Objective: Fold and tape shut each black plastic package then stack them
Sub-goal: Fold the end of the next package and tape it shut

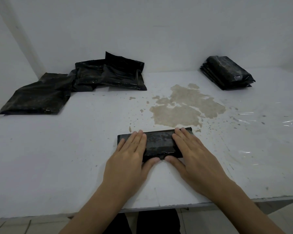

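Under my palms the folded package (159, 142) is glossy black; the worktop (57, 157) is white, blotched tan, perhaps worn paint, towards its far edge.

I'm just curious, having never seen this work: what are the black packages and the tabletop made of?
The folded package under both hands looks like thin glossy black plastic film: it creases and glints. The white table seems a hard painted board; a brownish patch where the coating looks worn away suggests that.
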{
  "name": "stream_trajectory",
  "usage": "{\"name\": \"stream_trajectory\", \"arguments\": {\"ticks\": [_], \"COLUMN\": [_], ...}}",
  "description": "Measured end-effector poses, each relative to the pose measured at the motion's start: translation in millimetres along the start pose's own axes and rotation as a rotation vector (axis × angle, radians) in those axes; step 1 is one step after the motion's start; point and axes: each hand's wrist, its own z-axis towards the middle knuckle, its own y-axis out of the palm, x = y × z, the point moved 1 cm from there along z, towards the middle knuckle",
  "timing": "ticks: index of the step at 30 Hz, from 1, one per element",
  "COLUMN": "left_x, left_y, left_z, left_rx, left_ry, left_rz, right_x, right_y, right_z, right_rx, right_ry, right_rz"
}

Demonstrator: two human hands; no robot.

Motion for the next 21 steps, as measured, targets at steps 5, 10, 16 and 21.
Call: {"name": "stream_trajectory", "arguments": {"ticks": [5, 10, 16, 21], "left_x": [2, -20, -26, -24], "left_y": [-18, -23, -5, -2], "left_z": [0, 28, 40, 35], "left_rx": [0.045, 0.065, -0.002, 0.264], "left_ry": [-0.064, -0.198, -0.157, -0.118], "left_rz": [-0.145, -0.345, -0.468, -0.538], "right_x": [2, 1, -17, -12], "right_y": [-11, -22, -19, -18], "right_z": [-4, 16, 37, 43], "right_rx": [0.040, 0.101, -0.058, 0.072], "right_ry": [0.080, 0.435, 0.556, 0.548], "right_rz": [0.373, 0.489, 0.329, 0.688]}}
